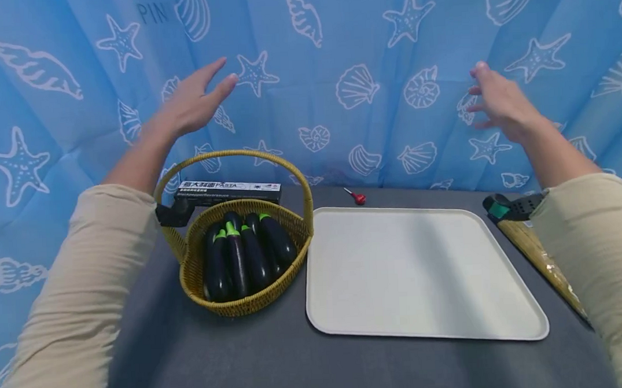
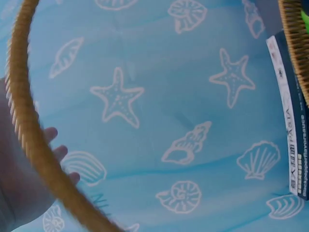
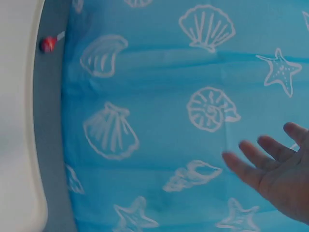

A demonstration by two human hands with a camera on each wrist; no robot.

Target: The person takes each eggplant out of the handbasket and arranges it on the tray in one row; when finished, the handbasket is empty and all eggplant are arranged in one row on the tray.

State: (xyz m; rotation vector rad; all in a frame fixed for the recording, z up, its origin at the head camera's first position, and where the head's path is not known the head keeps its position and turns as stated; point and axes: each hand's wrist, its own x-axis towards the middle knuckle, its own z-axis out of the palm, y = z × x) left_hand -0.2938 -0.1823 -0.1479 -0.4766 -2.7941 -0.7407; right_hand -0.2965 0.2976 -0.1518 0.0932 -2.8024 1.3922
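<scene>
Both hands are raised in the air before the curtain and hold nothing. My left hand (image 1: 192, 103) is up beyond the basket's handle, thumb apart from the fingers. Below it stands a wicker basket (image 1: 248, 304) with a tall arched handle, filled with several dark eggplants (image 1: 256, 254) with green stem ends. In the left wrist view the handle (image 2: 29, 111) passes in front of the hand. My right hand (image 1: 502, 102) hovers above the far right of a white tray (image 1: 413, 270), its fingers (image 3: 246, 169) spread loosely.
Behind the basket lies a black pasta box (image 1: 227, 190). A small red lollipop-like thing (image 1: 360, 198) sits behind the tray. Along the tray's right side is a long yellow-brown package (image 1: 538, 253), partly hidden by the right sleeve. A blue shell-patterned curtain (image 1: 336, 60) hangs at the table's back.
</scene>
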